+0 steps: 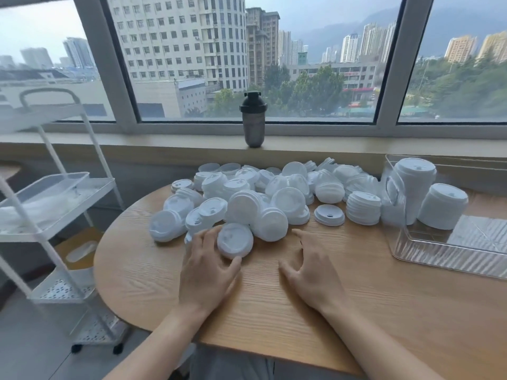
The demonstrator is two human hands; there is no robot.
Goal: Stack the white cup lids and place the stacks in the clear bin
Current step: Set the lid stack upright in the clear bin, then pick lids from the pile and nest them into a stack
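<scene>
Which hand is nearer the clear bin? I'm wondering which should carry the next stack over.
Right. The right hand lies on the table, left of the bin; the left hand is farther left, gripping a lid.

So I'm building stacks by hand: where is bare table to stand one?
Bare wood lies between the lid pile, the clear bin and the near table edge, around both hands. Crowded: the far side.

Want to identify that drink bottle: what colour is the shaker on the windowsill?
The shaker bottle is smoky grey with a black lid, in the head view.
</scene>
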